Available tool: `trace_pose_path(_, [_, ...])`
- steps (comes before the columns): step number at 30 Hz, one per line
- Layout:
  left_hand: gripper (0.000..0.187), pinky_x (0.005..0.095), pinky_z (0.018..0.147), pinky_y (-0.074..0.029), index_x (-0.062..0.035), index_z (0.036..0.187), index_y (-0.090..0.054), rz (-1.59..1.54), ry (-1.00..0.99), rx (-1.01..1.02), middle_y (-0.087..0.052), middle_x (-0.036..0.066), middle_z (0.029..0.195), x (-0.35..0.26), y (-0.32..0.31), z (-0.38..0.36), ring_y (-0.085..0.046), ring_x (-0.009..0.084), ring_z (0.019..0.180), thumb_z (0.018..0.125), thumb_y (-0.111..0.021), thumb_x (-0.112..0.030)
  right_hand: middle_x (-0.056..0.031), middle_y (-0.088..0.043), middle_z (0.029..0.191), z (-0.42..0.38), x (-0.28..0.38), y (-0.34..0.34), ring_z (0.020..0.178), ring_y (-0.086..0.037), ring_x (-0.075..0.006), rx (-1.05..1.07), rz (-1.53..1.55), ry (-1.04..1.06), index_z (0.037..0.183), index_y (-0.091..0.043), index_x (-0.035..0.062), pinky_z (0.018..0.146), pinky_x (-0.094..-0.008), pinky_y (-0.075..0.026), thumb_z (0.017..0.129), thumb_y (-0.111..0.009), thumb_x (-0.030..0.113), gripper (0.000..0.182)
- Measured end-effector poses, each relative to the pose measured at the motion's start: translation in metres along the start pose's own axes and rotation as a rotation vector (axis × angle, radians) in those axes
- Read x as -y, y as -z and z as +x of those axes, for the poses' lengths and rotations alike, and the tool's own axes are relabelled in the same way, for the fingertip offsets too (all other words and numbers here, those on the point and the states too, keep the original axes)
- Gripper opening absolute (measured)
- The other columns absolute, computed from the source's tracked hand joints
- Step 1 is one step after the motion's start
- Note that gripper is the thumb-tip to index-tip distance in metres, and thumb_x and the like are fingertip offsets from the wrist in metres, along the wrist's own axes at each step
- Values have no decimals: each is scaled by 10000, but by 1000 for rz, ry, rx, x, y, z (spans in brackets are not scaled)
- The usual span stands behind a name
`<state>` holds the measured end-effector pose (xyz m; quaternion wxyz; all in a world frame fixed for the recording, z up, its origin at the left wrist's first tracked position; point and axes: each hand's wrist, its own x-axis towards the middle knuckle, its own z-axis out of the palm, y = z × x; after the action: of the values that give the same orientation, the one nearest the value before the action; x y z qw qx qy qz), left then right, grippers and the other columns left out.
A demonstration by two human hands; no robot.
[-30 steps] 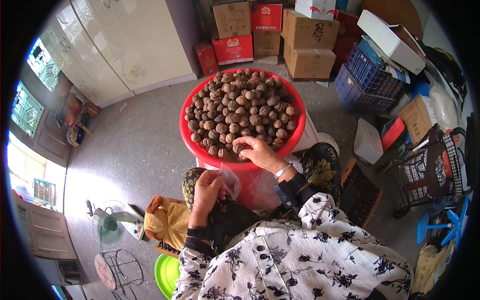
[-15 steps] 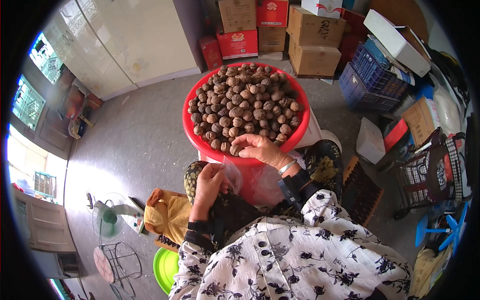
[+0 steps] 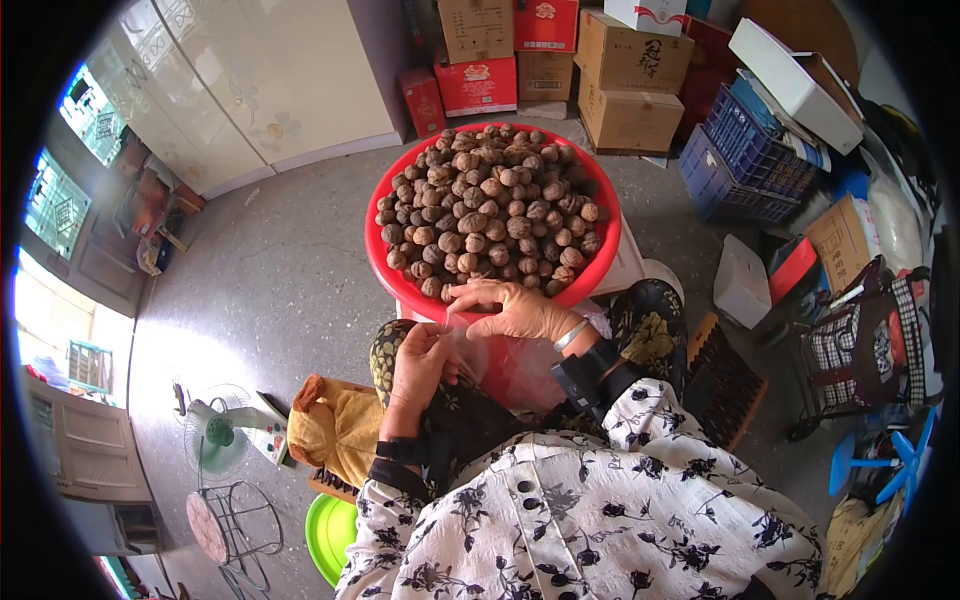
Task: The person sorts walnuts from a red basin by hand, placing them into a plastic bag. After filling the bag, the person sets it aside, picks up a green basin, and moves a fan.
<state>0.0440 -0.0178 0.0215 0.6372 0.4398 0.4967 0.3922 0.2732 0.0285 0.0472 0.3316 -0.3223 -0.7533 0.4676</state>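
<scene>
A red basin (image 3: 392,278) heaped with brown walnuts (image 3: 490,205) stands on the floor in front of my knees. My left hand (image 3: 420,365) pinches the edge of a clear plastic bag (image 3: 478,352) held against the basin's near side. My right hand (image 3: 515,312) lies over the basin's near rim. Its fingers are curled down at the bag's mouth, closed on a walnut that the palm hides. Both wrists wear black bands, and the right wrist also has a silver bracelet.
Cardboard boxes (image 3: 628,120) and blue crates (image 3: 745,160) are stacked behind the basin. A white cabinet (image 3: 270,80) stands at the back left. On the floor to my left are a small fan (image 3: 215,435), a yellow cloth bag (image 3: 335,440) and a green basin (image 3: 330,540). A plaid bag (image 3: 860,340) is at the right.
My right hand took a walnut at the near edge of the pile and drew back over the rim to the bag's mouth. My left hand kept hold of the bag.
</scene>
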Motion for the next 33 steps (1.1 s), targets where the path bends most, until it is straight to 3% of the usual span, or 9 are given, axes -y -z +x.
trace_pose_path(4, [154, 245, 483, -503, -19, 1124, -578, 29, -23, 10, -644, 53, 735, 1, 0, 2, -592, 117, 541, 995, -591, -103, -92, -649, 1345, -1, -17, -6, 1276, -582, -236, -112, 109, 4, 1172, -713, 76, 1098, -356, -429, 844, -781, 153, 343])
trace_pose_path(7, [212, 248, 476, -496, 9, 1156, -571, 17, -22, 5, -633, 50, 738, -1, 0, 0, -584, 118, 550, 968, -593, -88, -65, -677, 1061, 1, -38, -19, 842, -667, -137, -445, 238, -177, 1041, -695, 43, 792, -267, -538, 855, -761, 81, 201])
trace_pose_path(10, [212, 251, 478, -499, 12, 1159, -571, 16, -8, 3, -634, 56, 734, 0, 0, 2, -582, 120, 548, 969, -585, -81, -58, -635, 1006, 4, -41, -21, 739, -628, -122, -773, -14, -62, 1044, -674, 47, 725, -259, -529, 841, -742, 20, 215])
trace_pose_path(14, [202, 253, 480, -499, 10, 1153, -569, 46, 0, 2, -634, 59, 734, -6, -1, -2, -579, 121, 546, 971, -578, -77, -122, -554, 1212, 3, -34, -15, 942, -609, -232, -992, -403, -10, 1221, -580, 65, 784, -305, -523, 787, -680, -58, 462])
trace_pose_path(15, [198, 253, 481, -499, 9, 1149, -568, 53, 12, -3, -635, 58, 734, -7, -1, -3, -579, 120, 546, 972, -577, -79, -173, -491, 1366, 1, -32, -11, 1187, -544, -339, -953, -395, -30, 1347, -497, 60, 951, -368, -509, 778, -646, -79, 604])
trace_pose_path(18, [158, 248, 478, -496, -20, 1127, -574, 20, -3, 17, -639, 46, 743, 0, 3, -1, -576, 111, 536, 987, -583, -93, -207, -429, 1473, 0, -36, 3, 1337, -457, -400, -881, -507, -76, 1427, -431, 51, 1105, -418, -432, 795, -625, -83, 674])
trace_pose_path(19, [158, 248, 478, -496, -20, 1127, -574, 20, -3, 18, -639, 46, 743, 0, 4, -1, -576, 111, 536, 987, -583, -93, -181, -363, 1559, 1, -39, 8, 1088, -580, -322, -876, -596, 1, 1479, -400, 78, 930, -367, -514, 812, -607, -96, 720])
trace_pose_path(23, [154, 247, 476, -498, -25, 1124, -576, 8, -2, 17, -640, 42, 740, 0, 3, -2, -576, 109, 533, 984, -582, -88, -182, -445, 1455, 1, -41, 15, 1093, -579, -334, -827, -785, 26, 1484, -396, 76, 918, -383, -517, 825, -636, -58, 714])
trace_pose_path(33, [139, 246, 471, -492, -28, 1111, -580, 33, -16, 0, -639, 39, 731, -2, 1, -3, -574, 110, 527, 983, -583, -83, -154, -568, 1121, 5, -30, 15, 991, -588, -350, -817, -340, -204, 1203, -525, 65, 880, -427, -509, 751, -776, 14, 519])
